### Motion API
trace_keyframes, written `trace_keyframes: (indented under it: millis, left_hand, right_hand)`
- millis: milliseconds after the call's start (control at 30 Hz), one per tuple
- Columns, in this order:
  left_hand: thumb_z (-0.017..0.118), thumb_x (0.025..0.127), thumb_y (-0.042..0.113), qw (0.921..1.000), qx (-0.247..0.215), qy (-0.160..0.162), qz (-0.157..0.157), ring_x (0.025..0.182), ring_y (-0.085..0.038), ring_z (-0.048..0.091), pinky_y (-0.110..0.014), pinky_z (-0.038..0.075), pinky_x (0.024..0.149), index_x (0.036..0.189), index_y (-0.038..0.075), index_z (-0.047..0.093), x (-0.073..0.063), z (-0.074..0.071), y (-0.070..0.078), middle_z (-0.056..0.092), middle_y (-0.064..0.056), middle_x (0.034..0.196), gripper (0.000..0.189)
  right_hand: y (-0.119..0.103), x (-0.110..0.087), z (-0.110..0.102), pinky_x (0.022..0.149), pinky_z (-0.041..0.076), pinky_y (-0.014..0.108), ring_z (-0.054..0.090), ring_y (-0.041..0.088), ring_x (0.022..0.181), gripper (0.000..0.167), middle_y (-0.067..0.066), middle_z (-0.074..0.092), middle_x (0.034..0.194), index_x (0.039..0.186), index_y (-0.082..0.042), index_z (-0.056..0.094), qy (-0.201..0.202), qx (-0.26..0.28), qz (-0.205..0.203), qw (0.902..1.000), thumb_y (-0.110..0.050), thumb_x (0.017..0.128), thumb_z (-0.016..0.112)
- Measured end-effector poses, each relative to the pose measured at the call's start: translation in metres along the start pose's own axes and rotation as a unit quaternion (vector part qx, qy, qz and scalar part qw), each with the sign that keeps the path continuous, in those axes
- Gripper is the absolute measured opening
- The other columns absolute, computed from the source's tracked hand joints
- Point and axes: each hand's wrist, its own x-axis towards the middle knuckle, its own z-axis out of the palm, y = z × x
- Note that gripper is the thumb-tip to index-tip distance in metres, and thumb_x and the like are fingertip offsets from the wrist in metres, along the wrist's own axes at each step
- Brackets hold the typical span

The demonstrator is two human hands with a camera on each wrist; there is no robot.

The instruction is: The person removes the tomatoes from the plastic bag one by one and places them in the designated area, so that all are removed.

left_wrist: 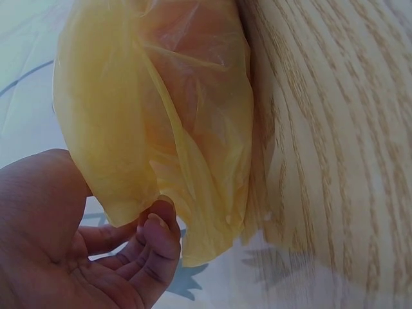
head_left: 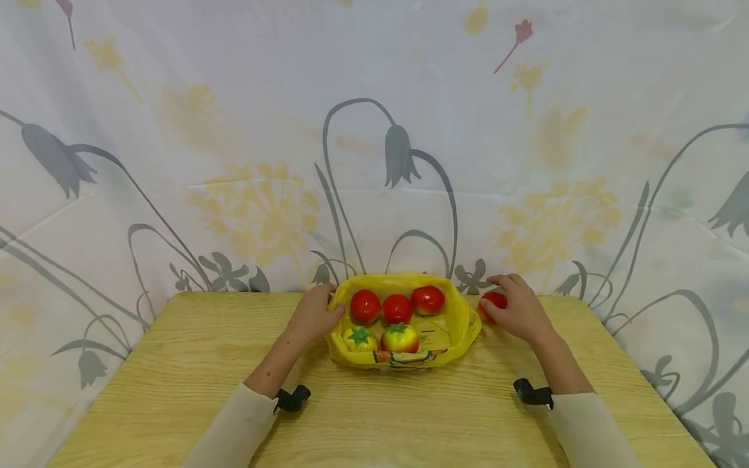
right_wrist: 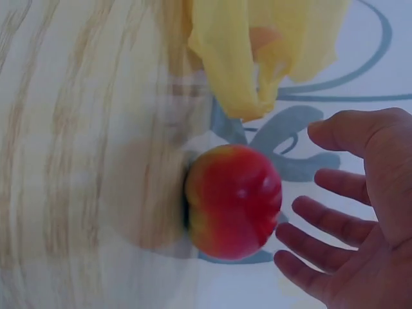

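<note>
A yellow plastic bag (head_left: 404, 359) lies spread wide on the table with its mouth facing up. Inside are several round toy fruits: three red ones such as this red fruit (head_left: 365, 307), and two yellowish ones with green leafy tops, one a yellow-and-red fruit (head_left: 400, 338). My left hand (head_left: 316, 313) holds the bag's left edge, its fingers curled at the thin plastic (left_wrist: 161, 161). To the right of the bag sits a loose red toy fruit (right_wrist: 233, 201) tinged with yellow. Beside it my right hand (right_wrist: 360, 212) has its fingers spread, fingertips close to the fruit.
The wooden table (head_left: 374, 416) carries the bag and the loose fruit. Behind it hangs a pale flower-print cloth (head_left: 374, 162), close to the table's far edge. Each wrist wears a black camera mount, such as the left mount (head_left: 294, 398).
</note>
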Motion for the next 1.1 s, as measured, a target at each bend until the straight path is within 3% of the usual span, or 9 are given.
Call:
trace_keyframes:
  millis: [233,567,667,767,967,1100]
  left_hand:
    - [0.067,0.097,0.013,1.0000,-0.004,-0.003,-0.005,0.103,-0.033,0.068,-0.049,0.057,0.093,0.130,-0.007,0.066,-0.004,-0.003,0.000,0.071,-0.022,0.121,0.039]
    - [0.067,0.098,0.015,0.9999,-0.012,-0.002,-0.006,0.110,-0.036,0.069,-0.048,0.058,0.091,0.133,-0.007,0.065,-0.003,-0.001,0.002,0.071,-0.022,0.123,0.041]
    - [0.068,0.099,0.015,0.9999,-0.013,-0.002,-0.006,0.108,-0.034,0.069,-0.047,0.059,0.090,0.133,-0.007,0.064,-0.001,-0.002,0.004,0.071,-0.022,0.123,0.041]
    - [0.068,0.099,0.015,0.9999,-0.015,-0.002,-0.003,0.105,-0.033,0.069,-0.045,0.059,0.088,0.133,-0.007,0.065,0.001,-0.001,0.005,0.071,-0.022,0.122,0.041]
    - [0.067,0.099,0.015,0.9999,-0.016,-0.005,-0.001,0.107,-0.032,0.069,-0.045,0.058,0.090,0.133,-0.007,0.065,0.000,0.000,0.005,0.071,-0.022,0.124,0.041]
    - [0.067,0.098,0.015,0.9999,-0.012,-0.004,-0.007,0.098,-0.028,0.067,-0.044,0.058,0.087,0.132,-0.006,0.066,-0.002,-0.002,0.004,0.071,-0.021,0.122,0.040]
  right_hand:
    - [-0.017,-0.001,-0.001,0.104,0.048,0.065,0.057,0.049,0.123,0.046,0.029,0.057,0.137,0.138,0.006,0.060,0.010,0.010,-0.019,0.9997,-0.013,0.098,0.073]
    - [-0.040,0.001,-0.008,0.098,0.054,0.060,0.064,0.042,0.108,0.043,0.024,0.061,0.131,0.134,0.003,0.064,0.029,0.022,-0.069,0.9970,-0.012,0.096,0.077]
    - [-0.050,0.001,-0.011,0.097,0.054,0.061,0.064,0.039,0.105,0.043,0.023,0.061,0.130,0.134,0.001,0.064,0.030,0.028,-0.080,0.9959,-0.012,0.095,0.077]
    - [-0.059,0.000,-0.011,0.101,0.051,0.063,0.061,0.040,0.112,0.044,0.022,0.062,0.131,0.134,0.001,0.065,0.030,0.034,-0.094,0.9946,-0.011,0.095,0.078]
    - [-0.074,-0.003,-0.002,0.096,0.055,0.058,0.062,0.038,0.115,0.045,0.018,0.062,0.131,0.135,0.000,0.065,0.021,0.026,-0.118,0.9924,-0.012,0.094,0.080]
    - [-0.084,-0.005,0.004,0.095,0.056,0.057,0.063,0.038,0.113,0.043,0.018,0.063,0.130,0.133,-0.002,0.066,0.019,0.029,-0.129,0.9910,-0.014,0.094,0.081]
